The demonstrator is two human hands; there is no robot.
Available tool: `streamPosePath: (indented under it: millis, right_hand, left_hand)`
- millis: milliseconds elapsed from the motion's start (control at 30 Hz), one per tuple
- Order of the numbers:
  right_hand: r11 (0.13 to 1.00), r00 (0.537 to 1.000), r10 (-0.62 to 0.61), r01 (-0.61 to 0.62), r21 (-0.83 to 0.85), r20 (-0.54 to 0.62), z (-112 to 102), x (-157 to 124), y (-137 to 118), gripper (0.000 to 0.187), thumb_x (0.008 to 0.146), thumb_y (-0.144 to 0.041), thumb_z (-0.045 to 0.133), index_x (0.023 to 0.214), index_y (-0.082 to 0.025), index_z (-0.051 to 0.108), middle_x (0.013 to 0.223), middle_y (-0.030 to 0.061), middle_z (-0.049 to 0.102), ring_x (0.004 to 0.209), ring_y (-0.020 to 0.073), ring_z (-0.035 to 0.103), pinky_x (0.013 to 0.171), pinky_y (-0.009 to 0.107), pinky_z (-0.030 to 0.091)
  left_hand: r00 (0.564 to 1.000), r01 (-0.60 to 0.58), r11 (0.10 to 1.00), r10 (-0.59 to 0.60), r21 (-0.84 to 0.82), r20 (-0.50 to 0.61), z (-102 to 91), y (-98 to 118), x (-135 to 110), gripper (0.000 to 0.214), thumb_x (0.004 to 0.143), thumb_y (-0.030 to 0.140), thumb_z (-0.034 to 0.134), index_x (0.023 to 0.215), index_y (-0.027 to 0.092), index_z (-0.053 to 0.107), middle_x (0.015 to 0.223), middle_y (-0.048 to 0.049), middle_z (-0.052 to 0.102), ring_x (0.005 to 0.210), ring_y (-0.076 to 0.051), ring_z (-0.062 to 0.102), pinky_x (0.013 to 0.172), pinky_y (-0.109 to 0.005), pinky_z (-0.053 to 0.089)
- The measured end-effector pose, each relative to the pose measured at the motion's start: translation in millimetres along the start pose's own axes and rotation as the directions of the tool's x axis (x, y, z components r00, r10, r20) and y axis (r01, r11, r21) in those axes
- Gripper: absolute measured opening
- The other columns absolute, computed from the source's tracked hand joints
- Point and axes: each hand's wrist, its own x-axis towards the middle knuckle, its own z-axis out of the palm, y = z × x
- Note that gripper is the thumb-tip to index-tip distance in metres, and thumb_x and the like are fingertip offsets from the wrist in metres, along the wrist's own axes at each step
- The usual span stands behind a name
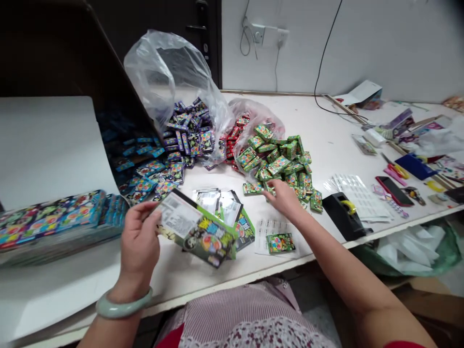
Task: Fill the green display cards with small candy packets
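The person's left hand (139, 241) is closed on the edge of a large green printed packet (197, 229), gripping it tilted in the air above the front of the table, with a pale green bangle (123, 304) on the wrist. The right hand (284, 199) reaches out low, its fingers (268, 194) pressed close together at the near edge of a heap of small green packets (279, 162). From here, those fingers hide what they touch, so I cannot tell whether they have hold of a packet.

Behind the held packet lie some loose silvery sheets (217, 205), partly covered by it. A small green packet (280, 243) sits on a slip of paper nearer the table's front edge (232, 275), which runs just below both forearms. A strip of white tabletop (329, 145) opens to the right of the heap, before a black tape dispenser (344, 215) and a sheet of stickers (358, 198).

Blue-and-purple packets (188, 130) spill from a clear plastic bag (163, 72) at top centre, and red packets (234, 137) sit in a second bag behind the heap. A stack of packets (50, 224) at far left runs off the frame, as do the scattered tools (416, 166) at far right. The print on everything is too small to read.
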Motion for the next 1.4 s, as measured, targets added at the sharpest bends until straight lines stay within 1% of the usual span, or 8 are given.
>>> streamPosePath:
  millis: [167,333,600,733,833,1000,1133,1400]
  right_hand:
    - [0.995,0.984,0.094,-0.1,-0.031,-0.151,3,14,42,0.053,0.073,-0.025,0.072,0.122,-0.016,0.055,0.115,0.0175,0.063,0.116,0.0356,0.052,0.1,0.049,0.034]
    - [0.968,0.981,0.172,-0.151,0.2,-0.094,1,9,63,0.036,0.076,-0.03,0.063,0.108,-0.015,0.06,0.089,0.009,0.067,0.088,0.0249,0.063,0.08,0.039,0.048]
    - [0.763,0.989,0.079,-0.14,0.631,0.123,-3,-21,51,0.044,0.068,-0.05,0.069,0.097,-0.018,0.061,0.085,0.0015,0.063,0.067,0.0115,0.058,0.065,0.028,0.049]
    - [0.701,0.979,0.009,-0.151,0.697,0.202,6,-30,32,0.039,0.07,-0.045,0.072,0.097,-0.018,0.064,0.082,-0.0001,0.061,0.062,0.0095,0.054,0.063,0.026,0.048]
    - [0.716,0.977,-0.109,-0.052,0.696,0.185,15,-37,16,0.032,0.073,-0.037,0.071,0.099,-0.02,0.063,0.086,0.0005,0.063,0.068,0.0116,0.057,0.066,0.028,0.049]
    - [0.766,0.838,-0.543,0.521,0.378,-0.054,28,-50,-3,0.015,0.085,-0.02,0.057,0.098,-0.024,0.062,0.107,0.0062,0.063,0.105,0.0207,0.058,0.092,0.041,0.047]
    - [0.686,0.699,-0.713,0.713,0.149,-0.061,36,-54,-5,0.024,0.089,-0.013,0.048,0.102,-0.027,0.063,0.114,0.0074,0.06,0.111,0.0219,0.056,0.095,0.045,0.046]
    - [0.657,0.653,-0.745,0.754,0.017,-0.136,48,-52,-1,0.028,0.09,-0.017,0.052,0.11,-0.032,0.063,0.109,0.0067,0.058,0.105,0.0232,0.056,0.09,0.044,0.047]
  left_hand:
    - [0.953,0.297,0.919,-0.302,-0.258,0.021,5.2,-32,-1,0.041,0.063,0.031,0.076,0.096,0.021,0.053,0.09,-0.0009,0.064,0.076,-0.014,0.062,0.064,-0.023,0.051]
    - [0.938,0.347,0.931,-0.342,-0.113,0.06,-5.3,-56,-14,0.053,0.057,0.033,0.08,0.1,0.02,0.05,0.091,-0.002,0.063,0.082,-0.016,0.064,0.07,-0.027,0.053]
    - [0.984,-0.032,0.862,-0.061,0.506,0.168,-26.6,-51,-17,0.058,0.068,0.046,0.07,0.115,0.017,0.051,0.102,-0.0087,0.056,0.096,-0.026,0.058,0.083,-0.042,0.05]
    - [0.958,-0.18,0.869,0.049,0.461,0.281,-3.8,-22,-30,0.045,0.077,0.043,0.066,0.114,0.019,0.056,0.11,-0.0092,0.057,0.098,-0.023,0.058,0.088,-0.04,0.048]
    - [0.822,0.15,0.978,-0.206,0.149,0.53,25.9,-9,-41,0.036,0.081,0.044,0.064,0.107,0.019,0.059,0.098,-0.0065,0.064,0.088,-0.018,0.062,0.08,-0.033,0.05]
    - [0.48,0.752,0.648,-0.418,-0.117,0.772,60.0,-10,-48,0.039,0.08,0.05,0.065,0.099,0.016,0.061,0.088,-0.0078,0.068,0.073,-0.016,0.066,0.064,-0.03,0.054]
    - [0.534,0.755,0.633,-0.442,-0.172,0.721,61.1,-12,-50,0.034,0.071,0.029,0.078,0.099,0.015,0.063,0.085,-0.0038,0.066,0.068,-0.012,0.063,0.057,-0.023,0.053]
    - [0.562,0.737,0.643,-0.412,-0.208,0.717,50.2,-11,-53,0.043,0.074,0.031,0.076,0.112,0.018,0.059,0.099,-0.0066,0.068,0.078,-0.015,0.067,0.064,-0.026,0.054]
